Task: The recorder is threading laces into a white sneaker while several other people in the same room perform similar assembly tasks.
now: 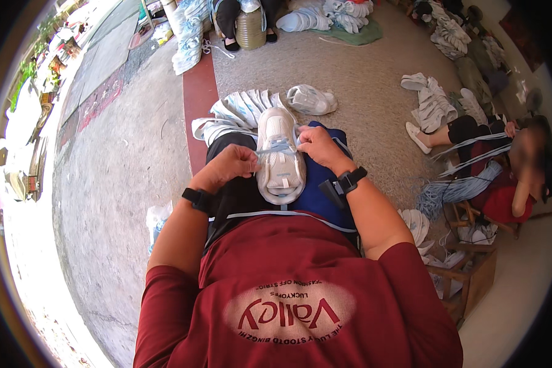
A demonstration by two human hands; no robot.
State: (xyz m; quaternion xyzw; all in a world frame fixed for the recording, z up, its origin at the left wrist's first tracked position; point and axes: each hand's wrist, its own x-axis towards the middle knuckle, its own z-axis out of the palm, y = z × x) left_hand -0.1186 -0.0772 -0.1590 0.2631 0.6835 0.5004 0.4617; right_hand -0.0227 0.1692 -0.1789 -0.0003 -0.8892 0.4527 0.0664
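A white and beige sneaker (282, 176) lies on my lap, its toe pointing away from me and its opening toward me. A light blue shoelace (275, 149) runs across its upper. My left hand (230, 167), left of the shoe, is closed in a pinch on the lace. My right hand (322, 148) pinches the lace close to the shoe's right side; its fingertips are partly hidden. Under the shoe, a dark blue cloth (325, 184) covers my right thigh.
Beyond my knees stand a row of white uppers (245, 109) and a single white shoe (311, 100). At right, a seated person (503, 165) is beside a bundle of pale blue laces (451, 190) and a wooden stool (472, 276). Another person's legs (228, 24) show at the top.
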